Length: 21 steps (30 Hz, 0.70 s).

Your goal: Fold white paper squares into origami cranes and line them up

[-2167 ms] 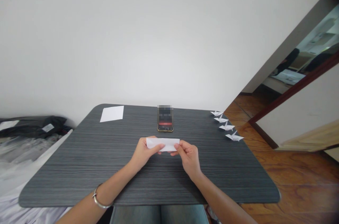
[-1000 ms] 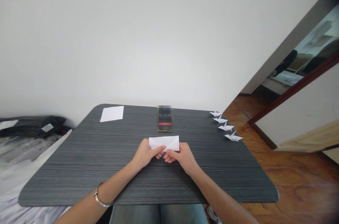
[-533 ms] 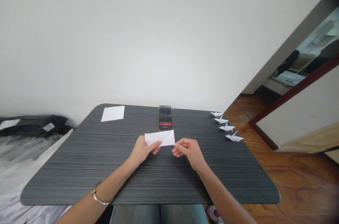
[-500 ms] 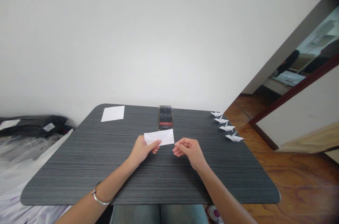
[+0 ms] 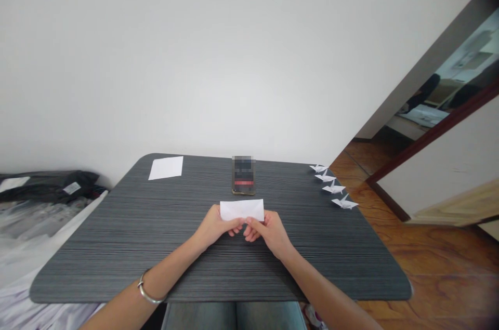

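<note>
A folded white paper, a long narrow rectangle, is held up between both hands over the middle of the table. My left hand pinches its lower left part, thumb on the near face and fingers behind. My right hand grips the lower right part the same way, the two thumb tips almost meeting at the bottom edge. The paper's back is hidden from me. Just beyond it a phone rests near the wall, its screen blurred out.
White paper sheets or a single sheet lie at the table's far left. Several folded paper cranes stand in a row along the right edge. The dark table meets a white wall. Plastic-wrapped bags are piled left of it.
My right hand, apart from the paper before, has closed on its right part. The folded paper has come a little nearer and to the right, levelling out and uncovering the phone's lower end.
</note>
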Each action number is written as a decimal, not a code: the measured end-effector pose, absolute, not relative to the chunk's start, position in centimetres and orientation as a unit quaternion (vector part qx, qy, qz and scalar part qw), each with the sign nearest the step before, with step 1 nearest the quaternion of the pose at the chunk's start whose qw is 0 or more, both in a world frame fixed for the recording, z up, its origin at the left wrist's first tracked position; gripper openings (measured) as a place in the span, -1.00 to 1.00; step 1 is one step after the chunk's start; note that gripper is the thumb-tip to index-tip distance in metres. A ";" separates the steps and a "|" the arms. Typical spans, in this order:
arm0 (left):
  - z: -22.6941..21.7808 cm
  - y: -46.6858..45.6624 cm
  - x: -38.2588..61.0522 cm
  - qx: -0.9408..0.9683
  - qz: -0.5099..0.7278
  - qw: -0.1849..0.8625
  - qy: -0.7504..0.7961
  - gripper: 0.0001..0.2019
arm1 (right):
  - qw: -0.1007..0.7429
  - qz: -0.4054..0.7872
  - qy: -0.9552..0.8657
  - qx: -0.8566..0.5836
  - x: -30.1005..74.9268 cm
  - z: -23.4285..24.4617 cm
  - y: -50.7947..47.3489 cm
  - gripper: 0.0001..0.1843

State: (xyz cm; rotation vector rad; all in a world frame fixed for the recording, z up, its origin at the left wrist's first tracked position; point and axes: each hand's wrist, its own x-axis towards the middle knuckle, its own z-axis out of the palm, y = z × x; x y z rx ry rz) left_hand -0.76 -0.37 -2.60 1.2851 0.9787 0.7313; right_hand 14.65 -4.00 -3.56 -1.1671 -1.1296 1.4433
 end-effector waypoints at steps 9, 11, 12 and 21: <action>-2.8 0.0 -1.2 0.571 0.296 0.650 0.405 -0.83 | 0.461 0.564 -0.480 -0.489 14.9 -3.4 -4.0 -0.63; -2.5 0.1 -1.4 0.570 0.298 0.650 0.405 -0.82 | 0.465 0.557 -0.478 -0.495 15.0 -3.3 -3.9 -0.63; -2.4 0.1 -1.5 0.569 0.302 0.650 0.404 -0.81 | 0.468 0.554 -0.478 -0.497 15.1 -3.3 -3.9 -0.63; -1.9 0.9 -2.9 0.556 0.338 0.641 0.408 -0.79 | 0.506 0.533 -0.444 -0.512 15.8 -3.1 -3.6 -0.63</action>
